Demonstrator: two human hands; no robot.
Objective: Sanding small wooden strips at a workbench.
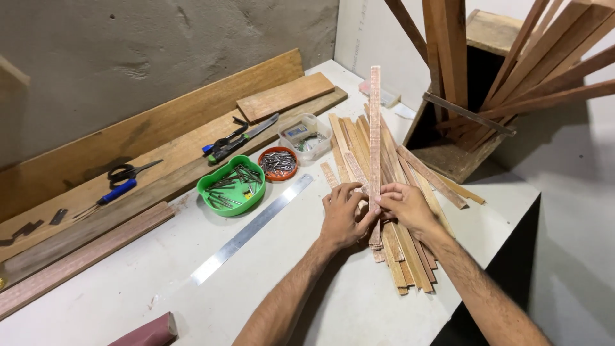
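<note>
Both of my hands hold one thin wooden strip [375, 122] upright on its lower end, above a loose pile of similar wooden strips [397, 218] lying on the white table [333, 301]. My left hand [343, 214] grips the strip's lower part from the left. My right hand [403, 206] pinches it from the right at the same height. The strip's bottom end is hidden behind my fingers.
A long metal ruler [253, 227] lies left of my hands. Behind it stand a green bowl of nails [230, 186], a small orange dish of nails [278, 163] and a clear plastic box [305, 134]. Pliers [240, 138], scissors [131, 171] and planks lie left. A wooden crate [474, 102] holds long sticks.
</note>
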